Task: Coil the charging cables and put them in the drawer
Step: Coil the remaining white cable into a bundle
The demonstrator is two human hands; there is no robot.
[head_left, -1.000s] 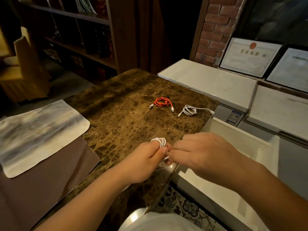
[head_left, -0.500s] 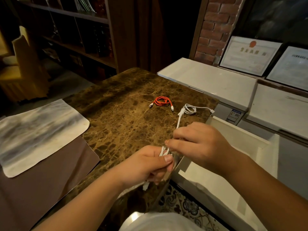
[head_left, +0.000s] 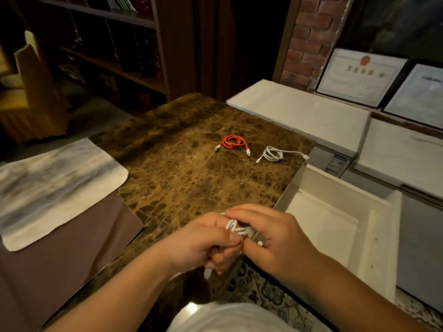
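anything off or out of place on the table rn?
Nothing stands out. The orange cable and a white cable lie loosely coiled on the marble table; both hands work a second white cable beside the open drawer.

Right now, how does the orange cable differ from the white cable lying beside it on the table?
The orange cable is orange, the white cable white. The orange cable's two ends stay close to its coil; the white cable trails one long end toward the table edge. Both lie loosely coiled on the marble table, untouched.
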